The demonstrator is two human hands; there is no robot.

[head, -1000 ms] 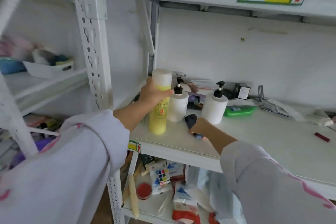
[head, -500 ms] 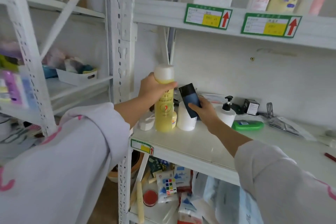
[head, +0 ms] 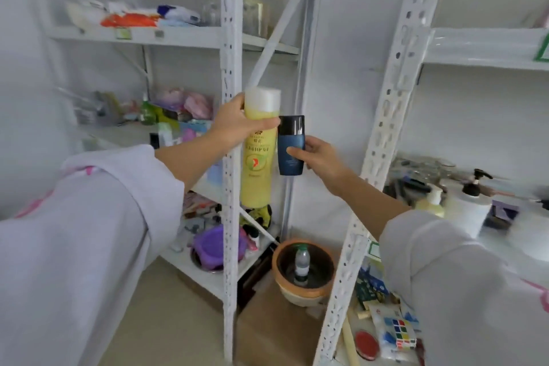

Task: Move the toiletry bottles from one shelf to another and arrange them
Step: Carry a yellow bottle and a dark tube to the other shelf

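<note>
Between the two white shelf racks, near the middle of the view, both bottles are held up in the air, clear of any shelf. The left hand (head: 234,124) is wrapped around the upper part of the tall yellow bottle (head: 258,157), just under its pale cap, and the right hand (head: 319,157) pinches the small dark blue bottle (head: 291,150) at its lower half, thumb across the front. Both stand upright, almost touching side by side. The yellow one looks like smooth, stiff plastic and probably fairly heavy if full; held so high, it may swing, so a grip nearer its middle would be steadier. The blue one seems light and rigid, easy to set down one-handed. Two pump bottles (head: 466,205) remain on the right shelf (head: 505,234).
</note>
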